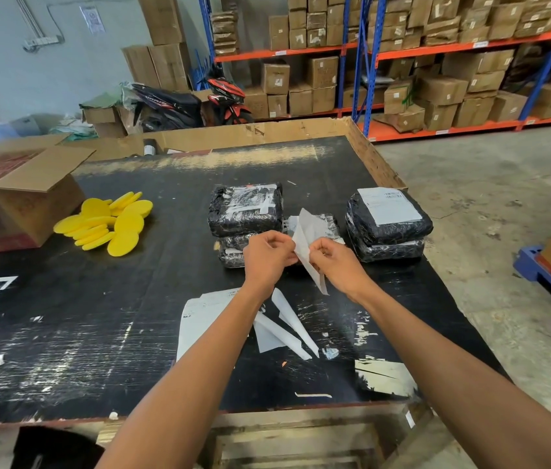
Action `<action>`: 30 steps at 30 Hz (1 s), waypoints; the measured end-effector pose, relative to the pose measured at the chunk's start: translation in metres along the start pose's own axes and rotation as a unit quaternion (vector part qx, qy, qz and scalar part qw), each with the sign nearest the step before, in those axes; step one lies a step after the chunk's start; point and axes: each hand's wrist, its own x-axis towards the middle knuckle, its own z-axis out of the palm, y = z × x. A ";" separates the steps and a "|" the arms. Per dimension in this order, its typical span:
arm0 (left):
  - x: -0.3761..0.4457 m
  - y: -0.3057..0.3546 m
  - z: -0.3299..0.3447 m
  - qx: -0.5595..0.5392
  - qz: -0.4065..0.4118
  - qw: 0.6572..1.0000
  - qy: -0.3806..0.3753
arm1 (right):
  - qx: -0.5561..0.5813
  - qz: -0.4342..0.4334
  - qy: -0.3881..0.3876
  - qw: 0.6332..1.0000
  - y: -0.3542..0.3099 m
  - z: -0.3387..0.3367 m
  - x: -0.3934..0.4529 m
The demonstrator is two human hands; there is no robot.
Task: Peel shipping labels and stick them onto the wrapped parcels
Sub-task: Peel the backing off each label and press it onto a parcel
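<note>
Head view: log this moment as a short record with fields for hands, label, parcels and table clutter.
left hand: fingers pinching the label sheet
right hand: pinching the same sheet, peeling
label sheet: white, held above the table
parcels: black wrapped parcels in stacks; right stack labelled on top
clutter: yellow round pads, backing scraps, open carton

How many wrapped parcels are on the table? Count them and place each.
5: left top parcel, left bottom parcel, middle parcel behind the label, right top parcel, right bottom parcel. More may be hidden.
</note>
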 end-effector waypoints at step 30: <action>-0.004 -0.012 0.005 -0.011 0.050 0.987 -0.153 | 0.037 0.034 0.092 0.994 -0.015 0.001 0.001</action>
